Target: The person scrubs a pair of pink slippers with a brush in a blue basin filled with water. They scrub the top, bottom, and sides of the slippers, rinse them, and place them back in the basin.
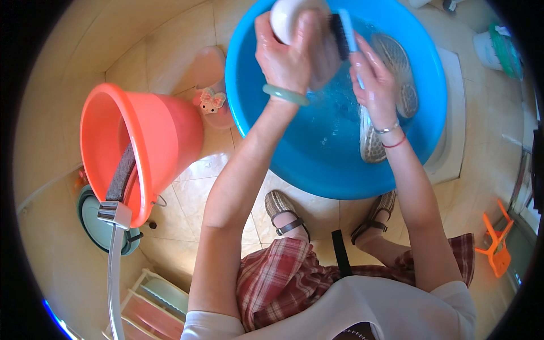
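Note:
Over a wide blue basin [345, 184] of water, my left hand [283, 65] grips a white shoe [288, 20], its rounded end up and the rest blurred. My right hand [374, 85] is closed round a pale blue brush [347, 31]. The brush's black bristles face the shoe and seem to touch it. In the basin, a shoe with a patterned sole [396, 65] lies sole up against the right side. Below my right wrist another patterned sole [372, 144] shows, partly hidden by my hand.
Left of the basin stands a coral bucket [175, 127] with a grey sponge mop [122, 173] leaning in it. Pink slippers [212, 68] lie between bucket and basin. A green basin [90, 212] sits behind the bucket. At right are an orange plastic item [498, 246] and a white pail [486, 51].

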Demonstrator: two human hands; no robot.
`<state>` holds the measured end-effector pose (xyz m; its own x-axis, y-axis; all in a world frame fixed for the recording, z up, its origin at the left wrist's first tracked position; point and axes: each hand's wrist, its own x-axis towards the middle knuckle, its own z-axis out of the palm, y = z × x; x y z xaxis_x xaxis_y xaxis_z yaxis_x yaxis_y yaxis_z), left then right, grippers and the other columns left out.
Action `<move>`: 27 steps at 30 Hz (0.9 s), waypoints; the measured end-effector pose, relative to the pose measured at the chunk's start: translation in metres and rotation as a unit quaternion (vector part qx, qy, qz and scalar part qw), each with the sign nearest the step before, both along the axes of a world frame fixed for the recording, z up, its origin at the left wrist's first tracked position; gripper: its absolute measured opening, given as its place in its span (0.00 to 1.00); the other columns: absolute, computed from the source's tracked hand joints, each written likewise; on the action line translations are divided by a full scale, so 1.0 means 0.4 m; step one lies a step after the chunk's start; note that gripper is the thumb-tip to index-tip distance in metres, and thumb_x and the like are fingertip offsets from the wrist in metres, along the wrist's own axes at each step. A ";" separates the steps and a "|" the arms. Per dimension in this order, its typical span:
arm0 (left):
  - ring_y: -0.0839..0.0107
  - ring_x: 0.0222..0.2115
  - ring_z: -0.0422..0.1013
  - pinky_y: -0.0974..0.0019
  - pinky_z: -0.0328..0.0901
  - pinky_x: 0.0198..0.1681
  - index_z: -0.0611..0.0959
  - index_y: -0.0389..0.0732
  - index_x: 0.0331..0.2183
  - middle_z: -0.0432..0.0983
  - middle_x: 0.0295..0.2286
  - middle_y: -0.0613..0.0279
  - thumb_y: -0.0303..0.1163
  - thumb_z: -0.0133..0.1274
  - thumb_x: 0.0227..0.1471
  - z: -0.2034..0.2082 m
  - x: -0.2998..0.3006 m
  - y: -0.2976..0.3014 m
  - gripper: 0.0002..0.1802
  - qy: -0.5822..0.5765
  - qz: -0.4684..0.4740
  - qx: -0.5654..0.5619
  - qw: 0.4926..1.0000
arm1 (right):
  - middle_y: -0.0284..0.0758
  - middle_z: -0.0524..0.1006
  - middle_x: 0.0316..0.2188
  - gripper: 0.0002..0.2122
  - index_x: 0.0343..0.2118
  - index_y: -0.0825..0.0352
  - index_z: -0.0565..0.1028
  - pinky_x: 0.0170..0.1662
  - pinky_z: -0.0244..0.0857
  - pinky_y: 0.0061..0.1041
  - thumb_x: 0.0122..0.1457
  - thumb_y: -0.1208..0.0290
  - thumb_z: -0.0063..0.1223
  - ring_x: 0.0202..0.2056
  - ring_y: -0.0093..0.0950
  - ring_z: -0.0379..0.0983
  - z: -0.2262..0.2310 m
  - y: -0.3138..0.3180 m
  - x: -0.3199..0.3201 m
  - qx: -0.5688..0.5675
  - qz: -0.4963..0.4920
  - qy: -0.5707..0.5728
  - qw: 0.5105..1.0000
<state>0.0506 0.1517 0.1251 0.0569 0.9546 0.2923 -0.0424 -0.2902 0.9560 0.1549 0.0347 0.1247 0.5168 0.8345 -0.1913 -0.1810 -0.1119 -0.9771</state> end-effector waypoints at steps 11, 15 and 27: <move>0.58 0.60 0.59 0.51 0.54 0.60 0.82 0.57 0.43 0.67 0.55 0.60 0.15 0.60 0.34 -0.122 -0.116 -0.185 0.32 0.271 -0.252 0.070 0.926 | 0.35 0.75 0.45 0.23 0.53 0.65 0.70 0.47 0.66 0.24 0.55 0.64 0.61 0.46 0.25 0.72 -0.191 -0.063 0.061 -0.104 -0.006 0.217 0.971; 0.57 0.58 0.59 0.59 0.57 0.59 0.73 0.42 0.51 0.61 0.56 0.48 0.24 0.59 0.44 -0.163 -0.109 -0.149 0.29 0.031 -0.063 -0.327 0.942 | 0.35 0.75 0.44 0.31 0.59 0.65 0.61 0.45 0.67 0.23 0.55 0.63 0.63 0.44 0.23 0.72 -0.227 -0.035 -0.030 -0.099 -0.014 0.122 0.987; 0.60 0.39 0.76 0.60 0.72 0.42 0.68 0.36 0.53 0.76 0.43 0.51 0.33 0.61 0.48 -0.242 -0.046 -0.120 0.32 0.030 -0.101 -0.486 0.867 | 0.49 0.74 0.32 0.24 0.60 0.63 0.63 0.37 0.67 0.43 0.60 0.72 0.50 0.34 0.47 0.73 -0.134 -0.144 -0.015 -0.135 0.118 -0.445 0.877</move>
